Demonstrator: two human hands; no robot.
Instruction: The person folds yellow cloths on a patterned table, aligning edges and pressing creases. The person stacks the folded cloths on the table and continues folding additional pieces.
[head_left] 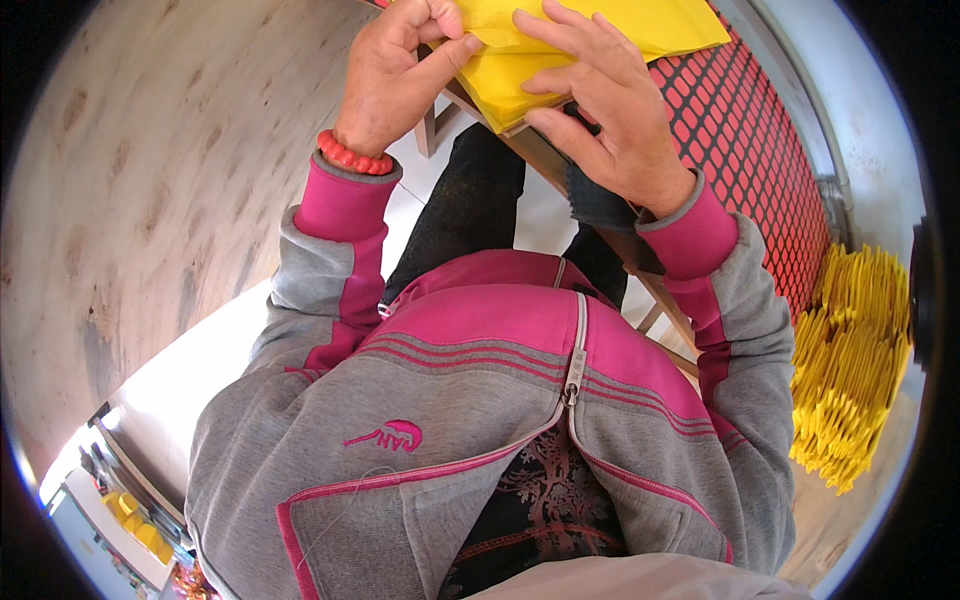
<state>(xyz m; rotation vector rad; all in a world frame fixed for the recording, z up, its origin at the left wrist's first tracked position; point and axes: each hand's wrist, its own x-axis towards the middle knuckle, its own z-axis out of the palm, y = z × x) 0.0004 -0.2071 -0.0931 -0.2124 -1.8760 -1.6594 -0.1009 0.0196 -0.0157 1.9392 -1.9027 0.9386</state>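
Note:
Thin yellow sheets (510, 85), which look like soft paper or cloth, lie layered at the top of the view on a table corner. At their left edge, the thumb and fingers of my left hand (390, 85) pinch a yellow sheet. My right hand (620, 125) rests over the right part of the layers, its fingers spread and its thumb beside the near edge. The far part of the sheets runs out of view.
A red covering with a black net pattern (740, 150) spreads over the table to the right. Beyond it hangs or stands a thick pile of folded yellow pieces (850, 370). A broad wood-grained surface (150, 150) fills the left. Yellow objects (135, 520) show at lower left.

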